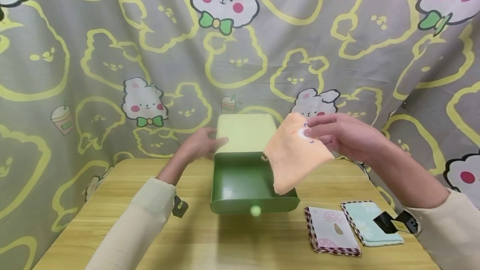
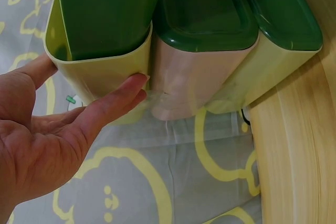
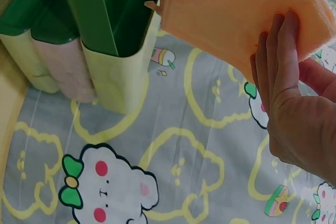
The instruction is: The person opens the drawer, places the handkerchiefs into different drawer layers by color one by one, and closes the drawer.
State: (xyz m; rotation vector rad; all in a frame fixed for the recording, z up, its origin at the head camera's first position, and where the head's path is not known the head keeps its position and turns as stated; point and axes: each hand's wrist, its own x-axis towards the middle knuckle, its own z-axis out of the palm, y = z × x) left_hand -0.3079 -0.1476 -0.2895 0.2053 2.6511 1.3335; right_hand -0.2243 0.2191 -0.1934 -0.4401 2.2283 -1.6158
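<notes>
The right hand (image 1: 348,134) pinches an orange cloth (image 1: 296,159) between fingers and thumb, a closed grip; the soft, fuzzy fabric hangs over the right part of the drawer cabinet (image 1: 245,130), blocking sight of one corner of its open top drawer (image 1: 234,206). A pale print on it, perhaps a face, is partly covered by fingers. The left hand (image 1: 202,143) has its grip spread wide, resting on the cabinet's left side and smooth yellow top. The glossy green drawer juts forward, bearing a round knob (image 1: 256,211). Right of the cabinet, folded flat on the wood-grain tabletop (image 1: 195,241), lie a white-and-pink cloth (image 1: 330,230) and a flowered mint cloth (image 1: 358,220), both check-edged. Behind the cabinet hangs a grey patterned curtain (image 1: 168,66).
</notes>
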